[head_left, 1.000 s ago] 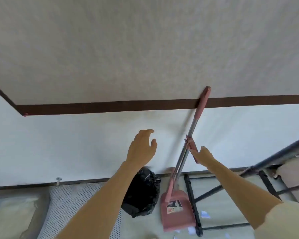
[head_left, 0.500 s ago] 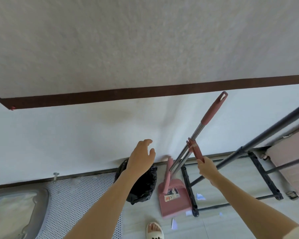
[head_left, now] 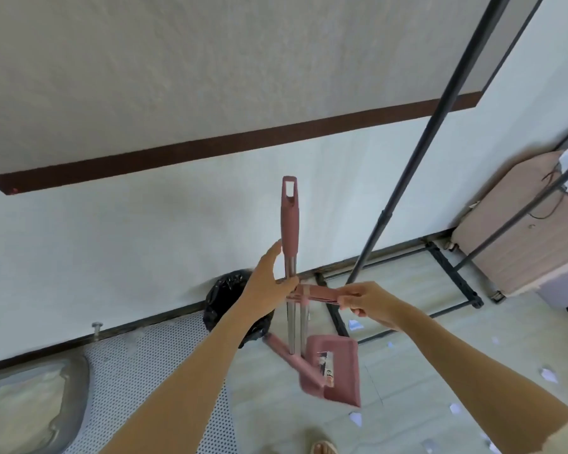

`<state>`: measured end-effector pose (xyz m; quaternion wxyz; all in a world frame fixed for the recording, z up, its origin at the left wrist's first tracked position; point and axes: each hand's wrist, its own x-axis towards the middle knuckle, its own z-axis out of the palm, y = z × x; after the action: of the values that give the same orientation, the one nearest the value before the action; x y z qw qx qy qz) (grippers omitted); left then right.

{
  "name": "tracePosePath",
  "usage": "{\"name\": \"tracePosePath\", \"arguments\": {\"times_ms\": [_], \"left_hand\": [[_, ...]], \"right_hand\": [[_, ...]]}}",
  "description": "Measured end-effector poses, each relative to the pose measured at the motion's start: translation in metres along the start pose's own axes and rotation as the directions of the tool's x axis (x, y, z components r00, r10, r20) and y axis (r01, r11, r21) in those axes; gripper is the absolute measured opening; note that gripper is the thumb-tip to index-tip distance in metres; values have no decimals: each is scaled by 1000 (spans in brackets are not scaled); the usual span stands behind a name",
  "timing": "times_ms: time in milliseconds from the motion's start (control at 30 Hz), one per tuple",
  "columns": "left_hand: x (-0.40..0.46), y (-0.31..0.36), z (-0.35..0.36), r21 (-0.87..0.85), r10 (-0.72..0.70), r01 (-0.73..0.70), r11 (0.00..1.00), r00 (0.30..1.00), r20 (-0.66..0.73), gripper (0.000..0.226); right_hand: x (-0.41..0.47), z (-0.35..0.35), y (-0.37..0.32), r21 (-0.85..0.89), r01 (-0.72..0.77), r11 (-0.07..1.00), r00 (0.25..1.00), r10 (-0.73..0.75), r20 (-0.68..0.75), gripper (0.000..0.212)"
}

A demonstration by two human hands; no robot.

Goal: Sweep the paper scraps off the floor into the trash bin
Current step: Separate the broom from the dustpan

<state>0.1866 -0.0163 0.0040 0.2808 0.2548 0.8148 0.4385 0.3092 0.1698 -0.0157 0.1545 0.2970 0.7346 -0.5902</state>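
A sandalled foot (head_left: 323, 448) stands on the pale floor tiles (head_left: 407, 404) at the bottom of the view, with white paper scraps (head_left: 355, 419) scattered to the right of the pink dustpan (head_left: 340, 368). The dustpan hangs tilted, its open mouth low and facing the camera, its steel shaft rising nearly straight up. Beside it the pink broom (head_left: 290, 257) runs almost vertical too, its pink grip pointing up at the wall and its head (head_left: 292, 360) slanting down-left in front of the pan. Both forearms reach forward from the lower edge. The left hand (head_left: 269, 283) curls round the broom's steel shaft just under the pink grip, thumb raised along it. The right hand (head_left: 368, 301), just right of the shafts, pinches the dustpan's pink folding handle (head_left: 318, 294), which juts out level toward it. Behind the dustpan, against the skirting, sits the trash bin (head_left: 225, 303) lined with a black bag. Right of the dustpan, a black metal rack (head_left: 407, 178) leans up across the white wall.
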Motion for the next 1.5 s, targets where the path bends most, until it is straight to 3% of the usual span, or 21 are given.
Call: {"name": "tracePosePath", "arguments": {"times_ms": [100,200,333,467,600,800,933,1133,1300,1367,1433,1500], "left_hand": [[-26,-9,23,52,-30,24,998,992,119,24],[-52,-26,52,109,-74,68,992,996,55,5],[-75,-33,98,182,-96,91,979,995,18,14],[-77,-19,135,306,-10,17,952,1000,-22,19],[-81,-7,155,431,86,-71,900,996,-15,32],[-80,3,160,498,130,-104,861,991,-18,22],[-78,7,161,524,96,-90,847,995,16,26],[-76,-4,157,518,121,-201,832,975,184,21],[-63,-19,157,499,-38,-58,864,983,179,38],[-60,-15,161,418,-168,91,904,974,152,36],[-57,-13,168,299,-275,218,929,947,165,17],[-53,-8,179,150,-360,338,929,920,154,24]], "right_hand": [[-9,3,24,47,-66,997,998,66,3,27],[-20,10,51,176,-108,978,993,115,-28,40],[-45,5,61,5,23,1000,990,-22,-141,42],[-79,-9,42,128,213,969,974,-200,-107,28],[-113,-18,26,263,315,912,949,-301,-94,28],[-143,-36,11,238,399,886,915,-401,-43,36],[-153,-27,5,58,438,897,898,-434,-68,13],[-154,-20,18,-165,466,869,843,-493,-216,19],[-149,-25,32,-77,453,888,801,-444,-401,9],[-147,-27,38,90,452,888,773,-339,-536,14],[-147,-28,42,296,461,837,738,-175,-652,19],[-147,-32,47,426,496,757,725,-91,-683,31]]}}
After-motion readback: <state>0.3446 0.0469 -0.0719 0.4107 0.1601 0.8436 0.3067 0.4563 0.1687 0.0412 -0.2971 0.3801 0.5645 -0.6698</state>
